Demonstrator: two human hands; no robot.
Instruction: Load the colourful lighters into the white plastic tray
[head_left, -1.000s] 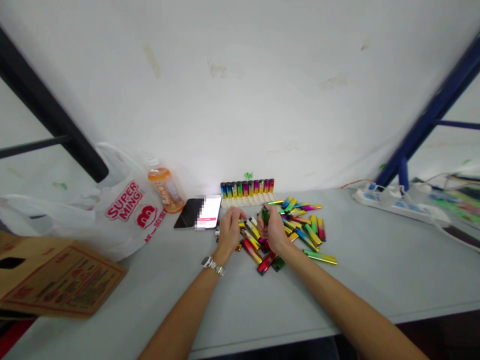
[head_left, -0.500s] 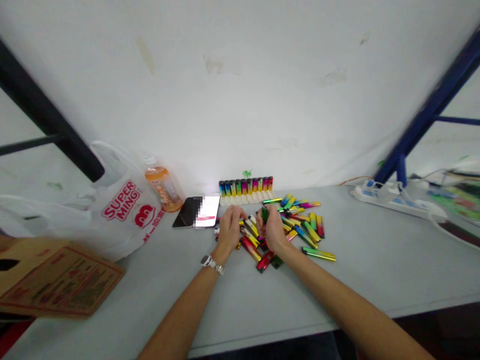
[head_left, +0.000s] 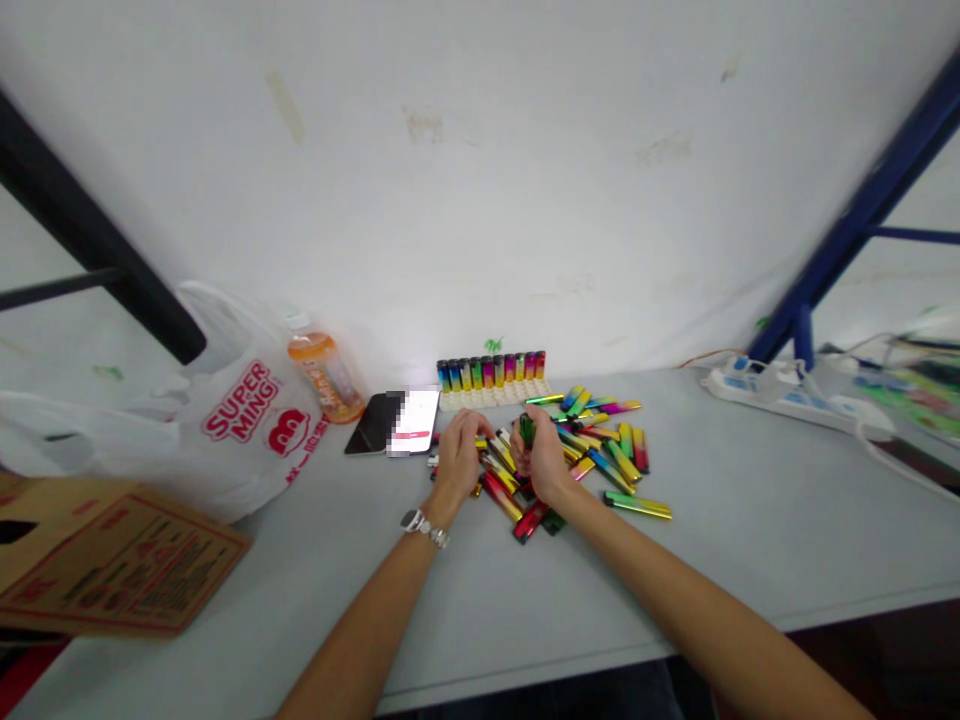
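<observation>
My right hand (head_left: 546, 460) is closed around a green lighter (head_left: 527, 430), held up over a heap of shiny lighters. To its left, my left hand (head_left: 459, 452) rests low at the heap's edge, its fingers curled together. Whatever lies in those fingers is hidden. Loose metallic lighters, such as a red and yellow one (head_left: 501, 496) and a green and gold one (head_left: 637, 505), lie around and between the hands. Behind them, a row of upright lighters (head_left: 488, 373) fills the back of a whitish holder tray (head_left: 491, 399).
A phone or tablet (head_left: 373, 424) with a lit screen (head_left: 417, 410) lies left of the tray. Farther left stand an orange drink bottle (head_left: 328, 370), a white plastic bag (head_left: 247, 440) and a cardboard box (head_left: 127, 560). A power strip (head_left: 795, 400) sits at right, by a blue post (head_left: 847, 220).
The right thumb has lifted slightly over the green lighter. Both hands stay in nearly the same place, and the row and heap look the same.
</observation>
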